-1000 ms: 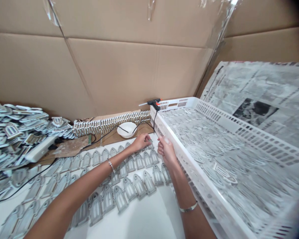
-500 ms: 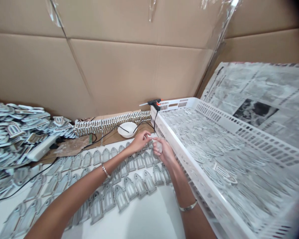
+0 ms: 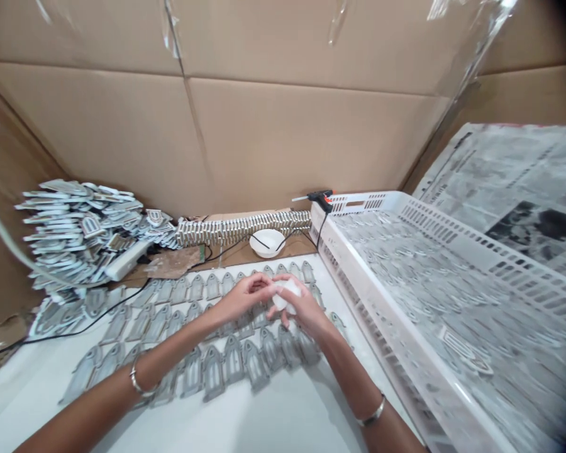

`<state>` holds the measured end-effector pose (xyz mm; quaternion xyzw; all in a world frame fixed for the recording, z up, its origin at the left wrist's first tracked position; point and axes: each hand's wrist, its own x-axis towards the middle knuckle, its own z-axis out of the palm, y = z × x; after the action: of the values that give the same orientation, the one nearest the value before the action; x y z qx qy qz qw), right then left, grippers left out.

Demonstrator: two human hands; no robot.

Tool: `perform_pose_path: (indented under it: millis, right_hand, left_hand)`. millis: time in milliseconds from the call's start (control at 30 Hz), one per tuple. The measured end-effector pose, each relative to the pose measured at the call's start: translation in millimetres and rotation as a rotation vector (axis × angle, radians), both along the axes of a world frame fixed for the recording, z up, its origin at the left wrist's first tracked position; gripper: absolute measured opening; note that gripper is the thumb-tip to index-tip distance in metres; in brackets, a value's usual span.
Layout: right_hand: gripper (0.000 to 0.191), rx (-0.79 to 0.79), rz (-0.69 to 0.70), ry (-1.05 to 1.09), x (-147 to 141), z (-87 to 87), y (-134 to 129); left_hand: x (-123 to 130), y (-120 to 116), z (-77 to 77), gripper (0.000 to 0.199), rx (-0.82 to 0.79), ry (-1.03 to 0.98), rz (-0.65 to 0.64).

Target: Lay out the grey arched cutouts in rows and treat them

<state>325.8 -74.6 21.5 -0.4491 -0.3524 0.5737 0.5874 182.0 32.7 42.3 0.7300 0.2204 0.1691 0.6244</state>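
Note:
My right hand [image 3: 306,311] is closed around a soft-looking white lump [image 3: 287,297], possibly putty or a wad; its exact kind is unclear. Against the lump's left side, the thumb and fingertips of my left hand [image 3: 245,297] come together in a pinch. Whether they hold a small bit of it is too fine to see. Below both hands lie rows of grey arch-shaped pieces [image 3: 213,372] with pointed tops, spread on a white table surface [image 3: 283,415]. Some pieces are hidden behind my hands and forearms.
A white plastic crate [image 3: 358,286] holding many similar pieces on newspaper stands at right, with a glue gun [image 3: 321,200] on its corner. A white bowl [image 3: 266,244], a row of upright pieces [image 3: 245,228], a heap of pieces [image 3: 85,226] and black cables lie behind.
Both hands have drawn nearer, away from the bowl, and now meet at the white lump. My view has turned somewhat to the left.

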Motion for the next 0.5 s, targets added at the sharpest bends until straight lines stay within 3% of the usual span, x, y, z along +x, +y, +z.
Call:
perform_pose_path:
  millis: [233,500]
  right_hand:
    - [0.037,-0.003,0.128,-0.082,-43,9.7,4]
    - [0.036,0.017,0.135,-0.080,-91,9.1,33]
  left_hand:
    - [-53,-3,-1.0,0.038,0.078,-0.011,0.130]
    - [-107,4,1.6,0.039,-0.030,-0.105,0.380]
